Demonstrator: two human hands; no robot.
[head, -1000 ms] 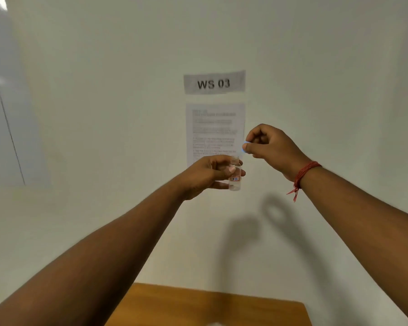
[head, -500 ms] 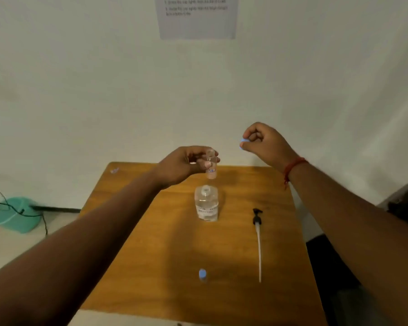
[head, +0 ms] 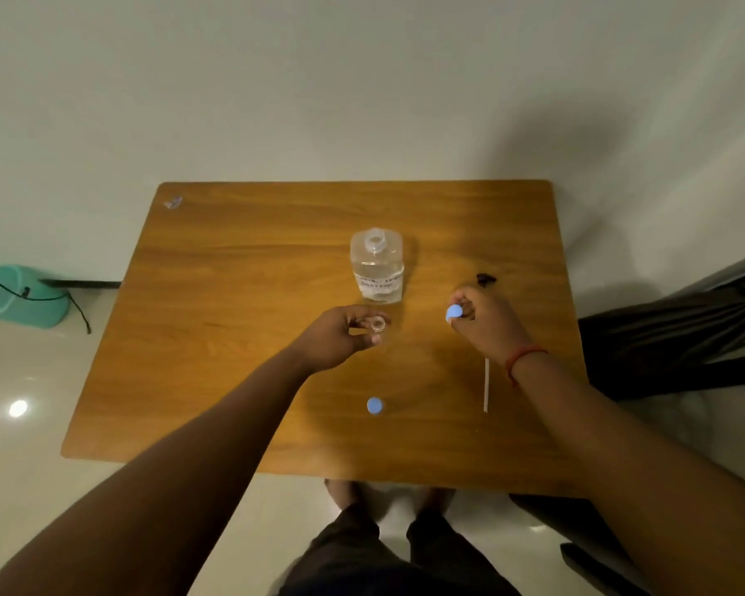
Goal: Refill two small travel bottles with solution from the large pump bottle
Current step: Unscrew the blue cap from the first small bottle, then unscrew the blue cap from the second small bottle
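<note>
blue cap (head: pixel 453 312), clear large bottle (head: pixel 377 265), orange-brown wood-grain table (head: pixel 241 320), red wristband (head: pixel 523 359)

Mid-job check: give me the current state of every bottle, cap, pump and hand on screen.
Large bottle: upright on the table, neck open, pump removed, partly full.
Pump: lying flat on the table, partly hidden by the right wrist.
Small travel bottle: uncapped, mouth open, held by the left hand.
Blue cap: off, pinched by the right hand.
Second travel bottle: capped, upright on the table.

Dim warm light, soft shadow on the wall (head: pixel 555 139), floor glare (head: pixel 18 408), wide-angle bending at edges, slight blur.
</note>
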